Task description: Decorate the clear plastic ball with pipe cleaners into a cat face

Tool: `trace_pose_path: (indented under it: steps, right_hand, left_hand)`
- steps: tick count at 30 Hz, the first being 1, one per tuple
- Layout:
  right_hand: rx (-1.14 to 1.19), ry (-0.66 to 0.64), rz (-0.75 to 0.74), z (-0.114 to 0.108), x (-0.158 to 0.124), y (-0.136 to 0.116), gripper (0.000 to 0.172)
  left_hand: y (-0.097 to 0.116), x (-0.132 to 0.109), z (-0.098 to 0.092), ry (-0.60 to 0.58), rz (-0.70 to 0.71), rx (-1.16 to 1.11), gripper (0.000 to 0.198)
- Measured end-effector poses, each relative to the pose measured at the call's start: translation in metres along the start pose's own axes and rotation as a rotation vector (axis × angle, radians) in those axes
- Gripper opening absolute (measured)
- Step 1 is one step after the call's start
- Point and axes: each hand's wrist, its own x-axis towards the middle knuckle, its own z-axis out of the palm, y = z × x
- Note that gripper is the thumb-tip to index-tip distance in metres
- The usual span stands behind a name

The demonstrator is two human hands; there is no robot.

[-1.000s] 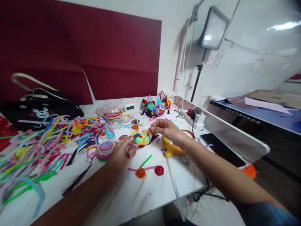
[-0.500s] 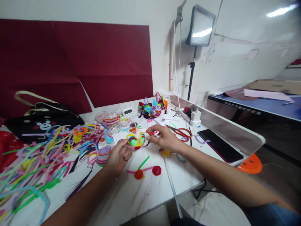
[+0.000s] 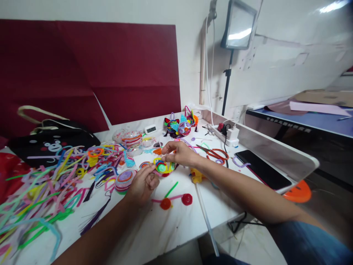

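My left hand (image 3: 145, 184) is closed, with thumb and forefinger pinching the left edge of a round pipe-cleaner ornament (image 3: 162, 167). That ornament has yellow loops, a green centre and blue and red rings. My right hand (image 3: 178, 152) is bent over its upper right edge, fingertips curled close to the yellow loops; whatever lies between them is too small to make out. In front on the table lie a pink pipe-cleaner strip with an orange coil (image 3: 166, 203) and a red coil (image 3: 186, 199), and a short green piece (image 3: 171, 188). Beside my left hand is a purple-and-pink coiled ball (image 3: 125, 180).
Loose pipe cleaners (image 3: 41, 195) are heaped at the left before a black bag (image 3: 52, 138). Scissors (image 3: 216, 152), a phone (image 3: 263, 169) and a power strip (image 3: 227, 138) lie on the right. Finished-looking ornaments (image 3: 180, 125) and a small clock (image 3: 150, 129) stand at the back.
My right hand has shifted left and slightly up, and its fingers are more curled over the ornament. My left hand keeps its pinch. The whole view has shifted a little.
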Motion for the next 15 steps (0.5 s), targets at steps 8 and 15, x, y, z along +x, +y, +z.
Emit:
trace_pose_path:
  steps: [8, 15]
  right_hand:
    - [-0.045, 0.005, -0.024, 0.0025, -0.0018, 0.0005, 0.019]
    - [-0.151, 0.004, -0.089, 0.0041, -0.0038, -0.0027, 0.020]
  left_hand:
    - [-0.0028, 0.0030, -0.0039, -0.005, 0.016, 0.016, 0.031]
    - [-0.0032, 0.0049, -0.0056, 0.012, 0.044, 0.036, 0.030]
